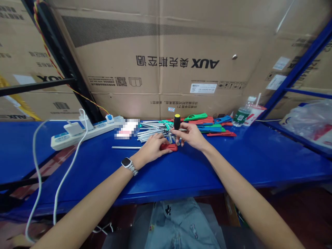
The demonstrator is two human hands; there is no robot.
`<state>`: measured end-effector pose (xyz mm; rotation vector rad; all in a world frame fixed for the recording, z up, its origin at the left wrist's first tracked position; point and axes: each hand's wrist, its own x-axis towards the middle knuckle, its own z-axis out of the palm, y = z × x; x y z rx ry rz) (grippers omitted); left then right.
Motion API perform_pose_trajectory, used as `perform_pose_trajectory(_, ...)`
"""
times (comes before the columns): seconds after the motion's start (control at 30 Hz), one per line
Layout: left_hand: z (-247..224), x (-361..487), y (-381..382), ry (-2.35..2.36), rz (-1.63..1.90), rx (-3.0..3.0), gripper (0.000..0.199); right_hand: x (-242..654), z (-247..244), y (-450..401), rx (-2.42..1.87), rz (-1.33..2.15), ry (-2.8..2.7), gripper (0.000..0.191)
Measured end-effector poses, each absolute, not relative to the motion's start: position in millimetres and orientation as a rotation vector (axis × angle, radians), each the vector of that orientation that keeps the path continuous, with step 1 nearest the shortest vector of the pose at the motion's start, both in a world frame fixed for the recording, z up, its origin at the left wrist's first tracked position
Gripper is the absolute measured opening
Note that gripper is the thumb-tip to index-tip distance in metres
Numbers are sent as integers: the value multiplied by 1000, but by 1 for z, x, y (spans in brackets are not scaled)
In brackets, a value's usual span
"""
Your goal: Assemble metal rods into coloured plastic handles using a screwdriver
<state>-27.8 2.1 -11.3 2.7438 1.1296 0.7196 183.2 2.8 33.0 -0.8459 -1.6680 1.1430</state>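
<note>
My left hand presses on a red plastic handle lying on the blue table, its fingers closed over the left part. A thin metal rod sticks out to the left from under this hand; the join is hidden. My right hand grips a screwdriver with a black and yellow handle, held upright just above the red handle's right end. Its tip is hard to make out. Behind my hands lie several metal rods. Red, green and blue plastic handles are heaped to the right.
A white power strip with plugs and cables lies on the table's left. A plastic bottle and a cup with a straw stand at the back right. Large cardboard rises behind the table.
</note>
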Motion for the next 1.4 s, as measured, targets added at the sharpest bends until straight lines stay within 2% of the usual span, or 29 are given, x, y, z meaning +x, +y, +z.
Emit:
perform_pose_trajectory(0.27, -9, -25, -3, 1191, 716, 2714, 32, 175, 22, 4, -878, 1015, -1512, 51)
perform_pose_trajectory(0.53, -10, -25, -5, 1212, 716, 2711, 31, 189, 27, 1, -775, 1222, -1725, 45)
perform_pose_trajectory(0.8, -11, -23, -6, 1226, 706, 2712, 34, 172, 18, 1, -925, 856, -1471, 51)
perform_pose_trajectory(0.93, -9, -19, -11, 1199, 711, 2726, 34, 180, 23, -6, -1007, 738, -1368, 47)
perform_pose_trajectory(1.03, -6, -15, -16, 1171, 684, 2748, 33, 203, 19, -10, -1181, 685, -1431, 48)
perform_pose_trajectory(1.1, -4, -15, -18, 1155, 659, 2754, 34, 219, 14, -13, -1412, 531, -1536, 51)
perform_pose_trajectory(1.23, 2, -23, -19, 1142, 653, 2787, 38, 237, 8, -19, -1912, 242, -1780, 42)
perform_pose_trajectory(1.4, 5, -38, -14, 1092, 514, 2834, 31, 238, 12, -19, -2129, 125, -1895, 36)
